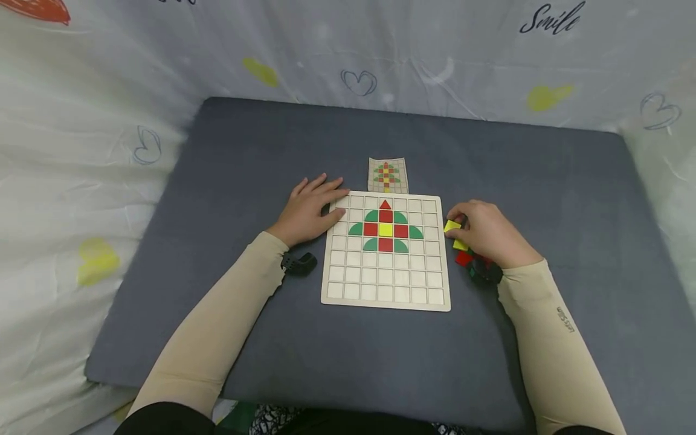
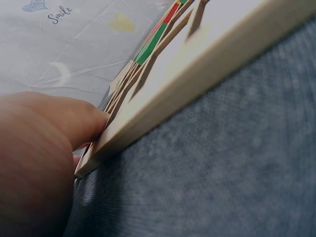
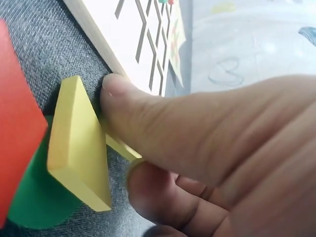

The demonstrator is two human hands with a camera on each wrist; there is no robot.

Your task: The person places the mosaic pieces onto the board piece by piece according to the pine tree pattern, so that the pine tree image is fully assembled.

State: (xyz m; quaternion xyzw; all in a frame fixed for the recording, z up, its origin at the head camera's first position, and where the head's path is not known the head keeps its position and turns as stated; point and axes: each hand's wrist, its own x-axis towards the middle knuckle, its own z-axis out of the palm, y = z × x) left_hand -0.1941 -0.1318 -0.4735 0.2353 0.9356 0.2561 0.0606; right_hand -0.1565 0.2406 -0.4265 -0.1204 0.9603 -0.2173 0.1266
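Note:
A light wooden grid board lies flat, bearing a tree shape of red squares, green quarter-round pieces, one yellow square and a red triangle on top. My left hand rests at its upper left corner, fingers spread and thumb over the edge. Beside the right edge, my right hand pinches a yellow square tile between thumb and fingers; the right wrist view shows only a strip of it. Another yellow tile leans close by, over a green piece and near a red piece.
Behind the board lies a small card printed with a tree pattern. Loose red pieces and green ones are partly hidden under my right wrist. A grey cloth covers the table; white printed curtains hang at its back and sides.

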